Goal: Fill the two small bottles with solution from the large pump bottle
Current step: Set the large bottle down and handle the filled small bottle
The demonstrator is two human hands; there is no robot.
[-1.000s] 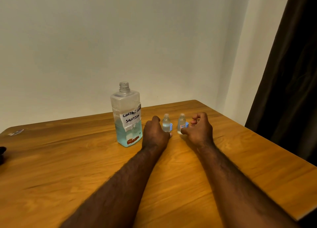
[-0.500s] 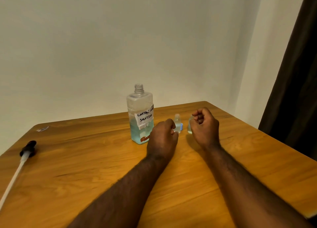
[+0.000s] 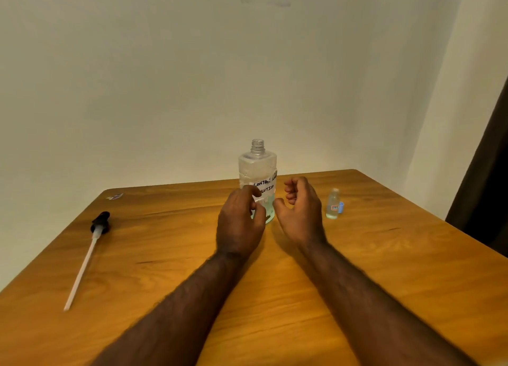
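The large clear bottle (image 3: 257, 173) stands uncapped at the table's middle, with blue-green solution low inside and a handwritten label. My left hand (image 3: 238, 222) hovers just in front of its lower half with loosely curled fingers, and the label shows between thumb and fingers. My right hand (image 3: 301, 214) hangs beside it on the right, fingers loosely curled around nothing. One small clear bottle (image 3: 332, 206) stands uncapped right of my right hand, with a blue cap (image 3: 341, 207) beside it. The second small bottle is hidden.
The black pump head with its long white tube (image 3: 88, 253) lies on the wooden table (image 3: 384, 269) at the left. A small scrap (image 3: 115, 196) sits near the far left corner. A dark curtain (image 3: 489, 189) hangs past the table's right edge.
Both hands have shifted left from the two small bottles to the front of the large bottle. The view has swung left and up, so the pump now shows in full.
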